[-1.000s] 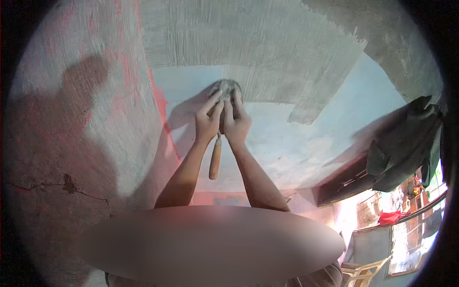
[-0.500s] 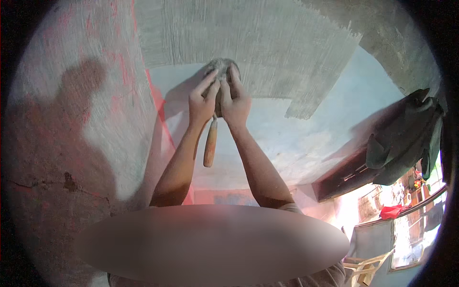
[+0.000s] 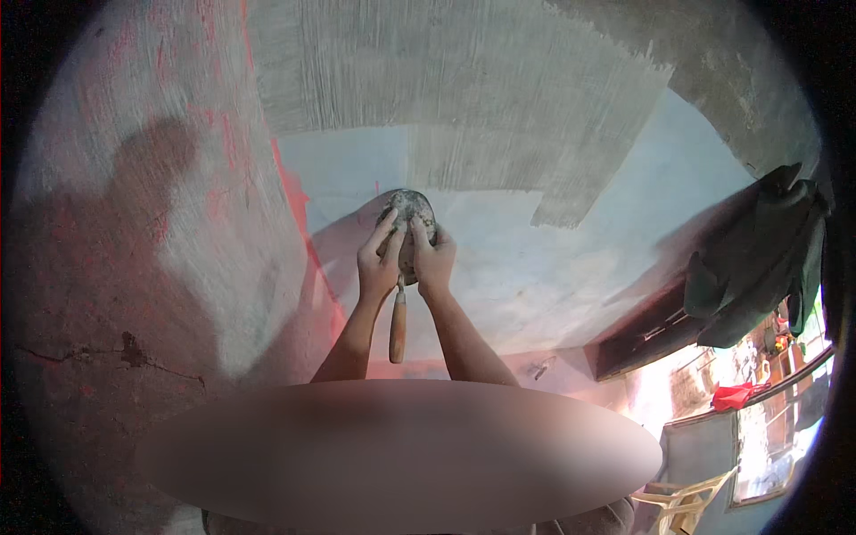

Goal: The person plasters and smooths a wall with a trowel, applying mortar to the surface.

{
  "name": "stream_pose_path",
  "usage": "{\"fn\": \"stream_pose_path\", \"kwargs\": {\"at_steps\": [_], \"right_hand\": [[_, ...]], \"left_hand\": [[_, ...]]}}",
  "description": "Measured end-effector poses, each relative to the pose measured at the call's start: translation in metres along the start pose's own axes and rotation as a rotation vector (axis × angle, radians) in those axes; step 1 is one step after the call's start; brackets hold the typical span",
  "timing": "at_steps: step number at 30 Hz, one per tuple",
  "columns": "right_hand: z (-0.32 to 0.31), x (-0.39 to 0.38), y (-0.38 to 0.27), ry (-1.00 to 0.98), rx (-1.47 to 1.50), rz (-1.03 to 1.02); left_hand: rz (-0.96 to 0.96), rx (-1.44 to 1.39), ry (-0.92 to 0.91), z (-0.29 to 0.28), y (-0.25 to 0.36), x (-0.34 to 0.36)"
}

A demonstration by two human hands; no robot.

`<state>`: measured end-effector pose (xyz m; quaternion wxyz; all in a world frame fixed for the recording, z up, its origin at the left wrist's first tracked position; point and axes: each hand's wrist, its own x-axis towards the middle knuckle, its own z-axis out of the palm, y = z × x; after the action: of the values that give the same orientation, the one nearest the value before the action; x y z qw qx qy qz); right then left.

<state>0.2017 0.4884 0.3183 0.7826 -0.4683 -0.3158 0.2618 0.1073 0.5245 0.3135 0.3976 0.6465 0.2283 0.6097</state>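
Observation:
Both hands grip a rounded dark object [image 3: 408, 201], smeared with pale grey and bowl-like in outline; I cannot tell exactly what it is. My left hand [image 3: 378, 260] closes on its left side and my right hand [image 3: 434, 260] on its right, fingers pointing up across the surface. Just under the left hand, a tool's wooden handle [image 3: 398, 332] hangs down from a thin metal neck, like a trowel's. Its blade is hidden, and I cannot tell which hand bears it. Behind the hands is a pale blue painted surface [image 3: 499, 259].
Streaky grey coating [image 3: 464, 98] covers the upper surface. A rough, cracked wall [image 3: 116, 285] with red marks stands at the left. Dark cloth [image 3: 758, 254] hangs over a dark ledge on the right. Below it are a red cloth [image 3: 736, 396] and a pale chair [image 3: 687, 501].
Both hands have come down with the rounded object and the wooden-handled tool, away from the grey coating. More of the object's rounded upper edge shows.

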Motion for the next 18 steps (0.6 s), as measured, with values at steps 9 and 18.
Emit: {"fn": "stream_pose_path", "kwargs": {"at_steps": [9, 18], "right_hand": [[0.003, 0.000, 0.000, 0.039, -0.237, -0.175], [0.005, 0.001, -0.001, 0.043, -0.294, -0.163]], "left_hand": [[-0.017, -0.018, 0.037, -0.002, 0.000, -0.002], [-0.069, -0.073, 0.045, -0.004, -0.011, 0.000]]}}
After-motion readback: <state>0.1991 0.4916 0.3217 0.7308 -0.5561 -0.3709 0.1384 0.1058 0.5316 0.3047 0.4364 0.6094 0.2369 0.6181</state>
